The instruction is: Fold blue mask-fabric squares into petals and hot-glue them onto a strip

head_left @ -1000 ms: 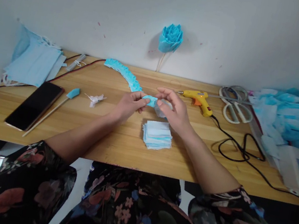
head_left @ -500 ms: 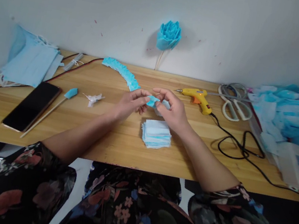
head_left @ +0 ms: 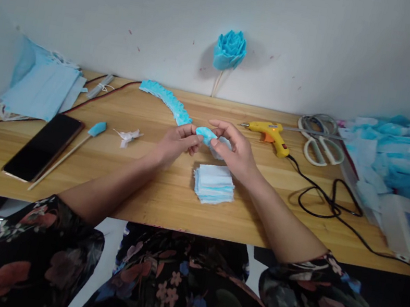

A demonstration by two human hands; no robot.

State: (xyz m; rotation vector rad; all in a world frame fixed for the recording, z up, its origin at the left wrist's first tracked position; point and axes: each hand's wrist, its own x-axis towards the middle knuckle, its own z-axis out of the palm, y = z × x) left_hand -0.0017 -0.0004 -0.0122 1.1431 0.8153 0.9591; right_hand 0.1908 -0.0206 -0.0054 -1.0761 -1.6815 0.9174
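Observation:
A small folded piece of blue mask fabric (head_left: 206, 133) is pinched between my two hands. My left hand (head_left: 178, 143) grips its left end with thumb and fingers, and my right hand (head_left: 235, 151) has the other end. Just below them lies a stack of cut light-blue fabric squares (head_left: 214, 184). Beyond my left hand, a curved row of folded blue pieces (head_left: 167, 99) runs over the table. To the left, a wooden stick (head_left: 61, 160) carries a blue bud (head_left: 97, 128) at its tip.
A blue fabric rose (head_left: 230, 51) stands against the wall. On the right are a yellow glue gun (head_left: 270, 132) with a looping cord, scissors (head_left: 322, 150) and a fabric heap (head_left: 398, 156). Leftward lie a phone (head_left: 43, 146), face masks (head_left: 40, 85) and a white scrap (head_left: 127, 137).
The blue piece between my fingers has turned and now shows a wider, rounded face. Both hands stay in nearly the same place.

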